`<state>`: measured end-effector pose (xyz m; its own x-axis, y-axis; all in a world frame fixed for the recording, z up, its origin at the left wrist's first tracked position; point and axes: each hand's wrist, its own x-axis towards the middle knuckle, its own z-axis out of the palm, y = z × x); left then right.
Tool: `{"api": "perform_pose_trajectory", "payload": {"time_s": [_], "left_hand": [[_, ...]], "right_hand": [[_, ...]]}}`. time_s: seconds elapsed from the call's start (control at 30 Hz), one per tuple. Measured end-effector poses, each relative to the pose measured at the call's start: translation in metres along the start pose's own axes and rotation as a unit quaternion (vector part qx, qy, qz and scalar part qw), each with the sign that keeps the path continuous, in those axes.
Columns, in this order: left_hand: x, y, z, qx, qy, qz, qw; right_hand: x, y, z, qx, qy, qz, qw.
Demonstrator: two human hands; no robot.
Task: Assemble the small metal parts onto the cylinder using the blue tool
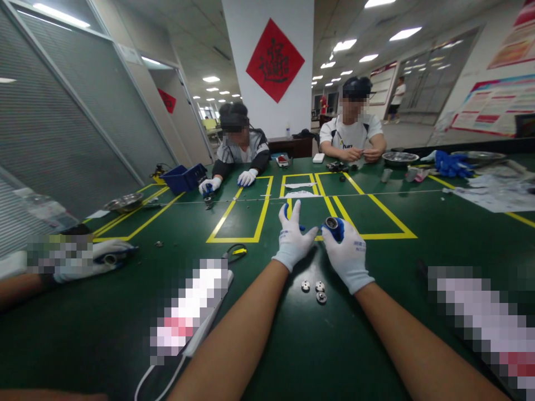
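My left hand [291, 236], in a white glove with blue-coated fingers, hovers over the green table with its fingers spread and nothing visible in them. My right hand [346, 253], gloved the same way, grips a short round part [331, 223] with a metal rim and a dark hollow end facing up. Its lower portion is hidden by the fingers. Between my wrists, three small metal discs [321, 297] with centre holes lie on the table, apart from both hands.
Yellow tape [234, 240] marks rectangles on the green table [284, 356]. A co-worker's gloved hand [98, 257] holds a similar part at left. Two people sit opposite. A blue bin [181, 177], a metal bowl [400, 159], blue gloves [453, 164] and a white cable [161, 370] are around.
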<state>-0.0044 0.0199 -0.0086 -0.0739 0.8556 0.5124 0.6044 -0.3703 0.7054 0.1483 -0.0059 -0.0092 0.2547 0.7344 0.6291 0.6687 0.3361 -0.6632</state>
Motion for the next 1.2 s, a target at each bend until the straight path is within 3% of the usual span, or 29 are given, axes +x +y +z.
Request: {"api": "perform_pose_trajectory", "payload": {"time_s": [0.2, 0.43, 0.57, 0.73, 0.83, 1.0, 1.2], "left_hand": [[0.002, 0.003, -0.001, 0.009, 0.004, -0.015, 1.000], [0.000, 0.006, -0.004, 0.005, -0.023, 0.029, 0.999], [0.005, 0.003, 0.003, 0.074, -0.008, -0.024, 0.997], [0.035, -0.006, 0.014, 0.187, -0.103, -0.089, 0.973], [0.058, -0.019, 0.009, 0.272, -0.128, -0.088, 0.950], [0.093, -0.063, -0.018, 0.401, -0.100, -0.075, 0.907], [0.140, -0.120, -0.040, 0.466, -0.011, -0.172, 0.868]], "right_hand": [[0.000, 0.001, 0.002, 0.005, 0.000, -0.014, 1.000], [-0.001, -0.001, 0.002, 0.008, -0.003, -0.019, 1.000], [-0.001, -0.002, 0.002, 0.011, -0.008, -0.015, 1.000], [-0.002, -0.005, -0.001, 0.016, -0.007, -0.016, 1.000], [-0.003, -0.008, -0.003, 0.022, -0.018, -0.014, 0.999], [-0.002, -0.010, -0.004, 0.026, -0.038, 0.004, 0.999], [-0.001, -0.011, -0.005, 0.039, -0.075, 0.023, 0.996]]}}
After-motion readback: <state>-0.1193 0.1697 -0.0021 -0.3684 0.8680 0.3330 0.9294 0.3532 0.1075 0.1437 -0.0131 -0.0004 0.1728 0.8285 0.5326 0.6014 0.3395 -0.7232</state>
